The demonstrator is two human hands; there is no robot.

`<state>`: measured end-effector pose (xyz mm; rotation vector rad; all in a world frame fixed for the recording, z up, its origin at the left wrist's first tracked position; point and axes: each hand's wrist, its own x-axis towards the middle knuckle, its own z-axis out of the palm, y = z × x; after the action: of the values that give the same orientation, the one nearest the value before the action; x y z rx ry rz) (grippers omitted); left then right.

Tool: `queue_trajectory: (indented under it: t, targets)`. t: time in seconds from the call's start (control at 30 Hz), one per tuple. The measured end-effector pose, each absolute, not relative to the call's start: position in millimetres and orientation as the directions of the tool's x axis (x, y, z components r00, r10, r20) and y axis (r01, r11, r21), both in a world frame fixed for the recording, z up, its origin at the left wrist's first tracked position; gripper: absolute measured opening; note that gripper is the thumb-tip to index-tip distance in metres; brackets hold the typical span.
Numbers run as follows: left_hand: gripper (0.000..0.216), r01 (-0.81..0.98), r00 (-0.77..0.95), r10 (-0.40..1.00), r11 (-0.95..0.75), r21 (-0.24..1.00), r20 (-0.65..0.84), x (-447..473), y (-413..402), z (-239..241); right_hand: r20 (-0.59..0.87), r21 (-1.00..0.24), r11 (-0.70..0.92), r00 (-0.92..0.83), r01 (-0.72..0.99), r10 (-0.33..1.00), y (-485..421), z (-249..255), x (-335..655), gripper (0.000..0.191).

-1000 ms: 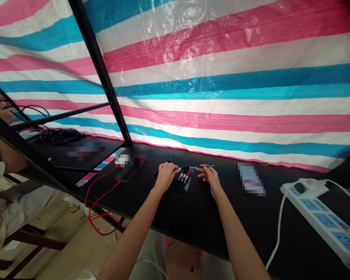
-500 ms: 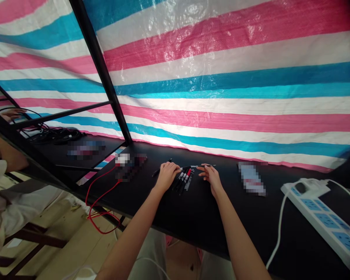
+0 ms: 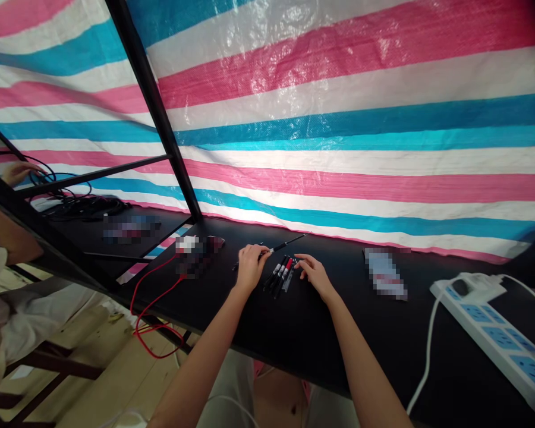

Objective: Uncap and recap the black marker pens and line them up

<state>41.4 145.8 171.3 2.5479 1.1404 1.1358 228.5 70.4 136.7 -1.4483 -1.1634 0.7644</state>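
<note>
Between thumb and fingers, my left hand (image 3: 250, 266) grips a slim black pen (image 3: 286, 244), which slants up to the right toward the striped sheet. Just right of that hand, a small bunch of black pens and markers (image 3: 276, 278), one with a red part, lies side by side on the black desk (image 3: 303, 321). My right hand (image 3: 315, 274) is at the right edge of the bunch, fingers apart, fingertips close to the upper pen ends; whether they touch is unclear. Another dark pen (image 3: 235, 266) shows partly behind my left hand.
A blurred phone-like object (image 3: 386, 273) lies right of my hands, and a white power strip (image 3: 490, 333) with cables stands farther right. On the left are blurred items with a red cable (image 3: 154, 297). Beyond the black frame (image 3: 151, 101), another person's hand (image 3: 18, 172) holds black cables.
The pen in my left hand now points up and to the right. My right hand has moved left from the thin pen piece to the bunch. The other person's hand has shifted slightly.
</note>
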Motion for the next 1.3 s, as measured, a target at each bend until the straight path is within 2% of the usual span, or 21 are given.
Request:
queue_trajectory:
  t: [0.2,0.47,0.63,0.73,0.87,1.0,1.3]
  targets:
    - [0.014,0.577,0.286,0.704,-0.668,0.47,0.65,38.8,148.8,172.0,0.107,-0.952,0.014,0.291,0.306,0.951,70.5,135.8,230.2,0.032]
    - [0.011,0.476,0.197,0.699,-0.681,0.556,0.687,38.7,154.0,168.3,0.105,-0.941,0.003,0.285,0.337,0.953,69.7,136.9,229.3,0.029]
    - [0.023,0.393,0.101,0.723,-0.66,0.641,0.683,40.0,156.5,164.8,0.103,-0.935,-0.006,0.287,0.354,0.952,69.7,137.8,228.7,0.029]
    - [0.025,0.524,0.138,0.719,-0.637,0.565,0.682,39.4,156.7,164.0,0.103,-0.931,-0.009,0.286,0.366,0.953,69.5,137.6,228.8,0.029]
    - [0.035,0.7,0.309,0.697,-0.627,0.342,0.647,36.1,158.2,161.8,0.112,-0.929,-0.002,0.285,0.37,0.952,69.1,137.1,228.8,0.029]
    - [0.023,0.79,0.395,0.694,-0.592,0.163,0.602,32.3,162.6,156.8,0.113,-0.926,-0.005,0.29,0.378,0.95,68.8,137.4,227.9,0.029]
    - [0.018,0.89,0.377,0.754,-0.455,0.015,0.538,30.5,166.2,149.6,0.115,-0.914,-0.012,0.286,0.405,0.951,68.4,137.5,227.2,0.029]
